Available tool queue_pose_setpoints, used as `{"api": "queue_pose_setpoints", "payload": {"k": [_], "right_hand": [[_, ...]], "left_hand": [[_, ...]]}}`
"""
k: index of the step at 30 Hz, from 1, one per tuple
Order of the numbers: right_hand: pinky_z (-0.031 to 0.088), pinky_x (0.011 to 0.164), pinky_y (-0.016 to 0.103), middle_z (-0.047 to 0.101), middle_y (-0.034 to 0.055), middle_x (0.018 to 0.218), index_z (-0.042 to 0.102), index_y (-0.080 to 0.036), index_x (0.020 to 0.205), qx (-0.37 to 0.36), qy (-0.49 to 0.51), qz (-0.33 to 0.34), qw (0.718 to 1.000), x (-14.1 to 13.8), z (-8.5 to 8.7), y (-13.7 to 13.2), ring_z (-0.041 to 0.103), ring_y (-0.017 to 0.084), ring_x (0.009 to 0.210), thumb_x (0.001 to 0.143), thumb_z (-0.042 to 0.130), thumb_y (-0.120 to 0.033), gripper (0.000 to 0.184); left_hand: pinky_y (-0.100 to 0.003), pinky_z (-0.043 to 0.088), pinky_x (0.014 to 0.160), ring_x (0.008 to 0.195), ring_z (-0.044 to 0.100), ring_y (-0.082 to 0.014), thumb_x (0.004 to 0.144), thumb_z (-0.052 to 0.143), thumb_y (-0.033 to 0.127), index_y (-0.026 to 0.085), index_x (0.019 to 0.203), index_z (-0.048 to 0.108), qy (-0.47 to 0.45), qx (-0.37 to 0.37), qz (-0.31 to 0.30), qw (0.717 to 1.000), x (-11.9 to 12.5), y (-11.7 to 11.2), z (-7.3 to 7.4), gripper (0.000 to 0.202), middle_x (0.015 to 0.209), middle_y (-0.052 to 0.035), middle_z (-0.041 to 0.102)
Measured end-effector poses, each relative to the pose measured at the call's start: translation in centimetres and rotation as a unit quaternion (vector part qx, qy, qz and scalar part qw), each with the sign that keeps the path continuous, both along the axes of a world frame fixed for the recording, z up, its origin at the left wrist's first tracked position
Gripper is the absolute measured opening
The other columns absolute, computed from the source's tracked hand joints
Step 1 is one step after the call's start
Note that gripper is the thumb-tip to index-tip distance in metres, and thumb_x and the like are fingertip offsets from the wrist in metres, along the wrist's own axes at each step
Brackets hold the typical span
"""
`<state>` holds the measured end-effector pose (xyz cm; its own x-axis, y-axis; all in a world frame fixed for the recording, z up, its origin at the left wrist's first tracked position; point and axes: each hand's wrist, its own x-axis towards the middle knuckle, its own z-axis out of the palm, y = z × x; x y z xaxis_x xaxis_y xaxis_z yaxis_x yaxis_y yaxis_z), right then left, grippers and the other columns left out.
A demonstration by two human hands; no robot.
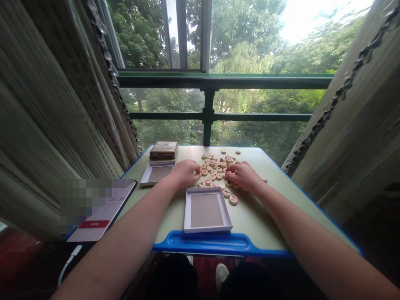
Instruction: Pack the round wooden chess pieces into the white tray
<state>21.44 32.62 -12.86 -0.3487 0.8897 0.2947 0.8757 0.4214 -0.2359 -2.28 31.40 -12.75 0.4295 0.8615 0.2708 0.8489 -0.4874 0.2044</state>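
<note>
Wooden game pieces [215, 168] lie scattered across the far middle of the table [281, 216] in the head view. Both hands rest on the near edge of the heap: the left hand [186, 173] curled at its left side, the right hand [242, 176] cupped over discs at its right. Whether either pinches a piece I cannot tell. Just nearer than the hands sits an open white tray [188, 208], its long axis running away from the person. The two hands are about equally near to it. A brown box [163, 149] stands far left.
</note>
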Motion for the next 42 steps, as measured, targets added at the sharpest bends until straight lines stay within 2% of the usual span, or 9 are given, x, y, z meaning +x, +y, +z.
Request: {"api": "queue_pose_setpoints", "payload": {"k": [4,13,21,25,28,33,38,42], "right_hand": [[0.036,0.075,0.031,0.064,0.0040,0.077,0.070,-0.021,0.074,0.004,-0.005,0.015,1.000,0.0,0.0,0.1,0.051,0.019,0.077,0.077,0.055,-0.035,0.021],[0.037,0.076,0.031,0.065,0.0045,0.078,0.071,-0.021,0.076,-0.001,-0.006,0.030,1.000,-0.1,0.1,-0.1,0.053,0.019,0.077,0.077,0.056,-0.034,0.020],[0.036,0.081,0.033,0.067,0.0049,0.085,0.073,-0.022,0.080,-0.004,-0.010,0.037,0.999,-0.1,0.0,0.0,0.054,0.020,0.082,0.077,0.056,-0.037,0.022],[0.036,0.083,0.034,0.067,0.0056,0.086,0.073,-0.022,0.080,-0.003,-0.014,0.038,0.999,-0.1,-0.1,0.1,0.054,0.021,0.084,0.076,0.057,-0.037,0.022],[0.037,0.082,0.035,0.067,0.0059,0.087,0.073,-0.023,0.080,-0.009,-0.014,0.029,0.999,-0.1,-0.2,0.2,0.053,0.022,0.085,0.076,0.057,-0.038,0.022],[0.037,0.083,0.035,0.066,0.0063,0.088,0.073,-0.023,0.080,-0.010,-0.011,0.033,0.999,-0.1,-0.3,0.2,0.053,0.022,0.085,0.076,0.057,-0.038,0.022],[0.038,0.082,0.035,0.064,0.0079,0.093,0.073,-0.023,0.082,-0.014,-0.007,0.016,1.000,-0.1,-0.2,0.0,0.052,0.024,0.091,0.076,0.059,-0.038,0.021],[0.036,0.084,0.034,0.065,0.0083,0.092,0.073,-0.021,0.084,-0.009,-0.011,0.031,0.999,-0.1,-0.3,0.2,0.053,0.022,0.090,0.081,0.053,-0.035,0.024]], "left_hand": [[-0.028,0.044,0.074,0.082,0.059,-0.0198,0.073,0.054,0.026,0.018,0.075,0.068,-0.003,0.011,0.014,1.000,0.0,0.0,0.1,0.016,0.084,-0.0055,0.066],[-0.029,0.044,0.079,0.088,0.058,-0.0206,0.074,0.048,0.015,0.017,0.080,0.070,0.006,0.015,0.033,0.999,0.0,0.3,0.0,0.022,0.087,-0.0074,0.067],[-0.029,0.044,0.082,0.089,0.057,-0.0191,0.076,0.054,0.029,0.020,0.082,0.073,-0.069,-0.024,-0.089,0.993,1.2,-0.6,0.5,0.021,0.088,-0.0050,0.068],[-0.029,0.039,0.088,0.091,0.057,-0.0175,0.085,0.046,0.032,0.021,0.084,0.074,-0.088,-0.061,-0.163,0.981,2.3,-1.2,0.8,0.030,0.096,-0.0036,0.068],[-0.029,0.036,0.090,0.094,0.056,-0.0169,0.088,0.040,0.031,0.023,0.088,0.073,-0.078,-0.077,-0.184,0.977,2.9,-1.7,0.8,0.034,0.102,-0.0011,0.067],[-0.029,0.038,0.089,0.094,0.056,-0.0184,0.083,0.049,0.032,0.021,0.084,0.073,-0.089,-0.060,-0.175,0.979,2.7,-1.8,0.9,0.027,0.099,-0.0024,0.068],[-0.029,0.042,0.085,0.091,0.057,-0.0195,0.073,0.055,0.023,0.020,0.079,0.073,-0.107,-0.036,-0.096,0.989,1.8,-0.9,0.5,0.019,0.089,-0.0028,0.069],[-0.028,0.045,0.082,0.086,0.057,-0.0188,0.066,0.053,0.016,0.019,0.072,0.072,-0.105,-0.022,-0.069,0.992,1.3,-0.4,0.0,0.020,0.084,-0.0025,0.069]]}}
